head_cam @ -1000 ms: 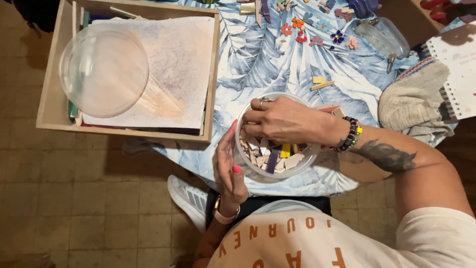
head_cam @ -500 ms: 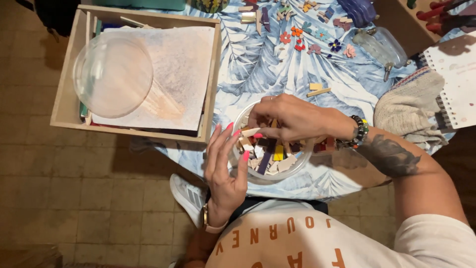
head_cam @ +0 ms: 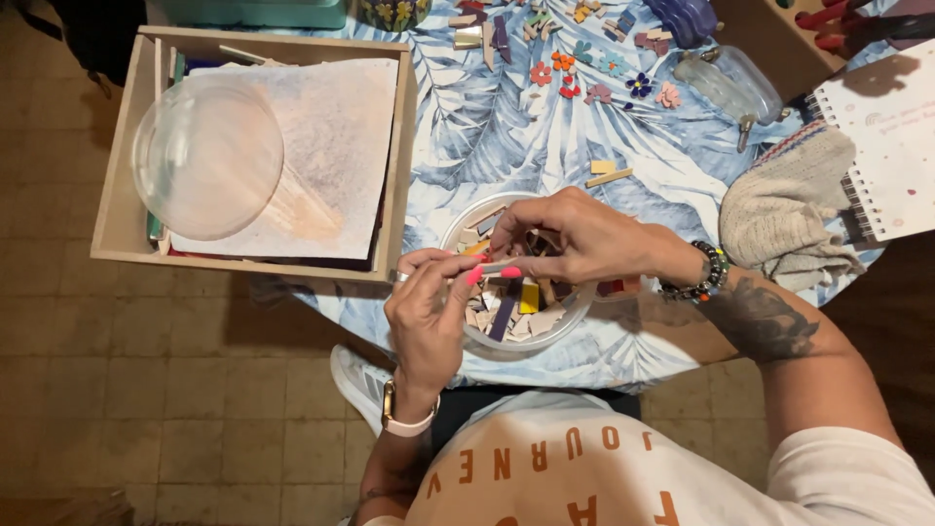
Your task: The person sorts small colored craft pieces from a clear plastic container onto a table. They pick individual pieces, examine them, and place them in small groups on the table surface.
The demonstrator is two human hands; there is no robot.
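Note:
A clear plastic bowl stands at the near edge of a table covered with a blue leaf-print cloth. It holds several small tile pieces in cream, yellow and dark colours. My left hand, with a watch on the wrist and pink nails, pinches a pale tile strip above the bowl. My right hand, with a beaded bracelet, curls over the bowl, its fingertips meeting the same strip.
A wooden box at the left holds a clear round lid on a stained paper sheet. Flower-shaped pieces, two loose strips, a clear container, a knitted cloth and a spiral notebook lie on the table.
My left hand has come up from the bowl's left side, and its fingers have closed on the strip. My right hand stays over the bowl, fingers drawn toward the left hand.

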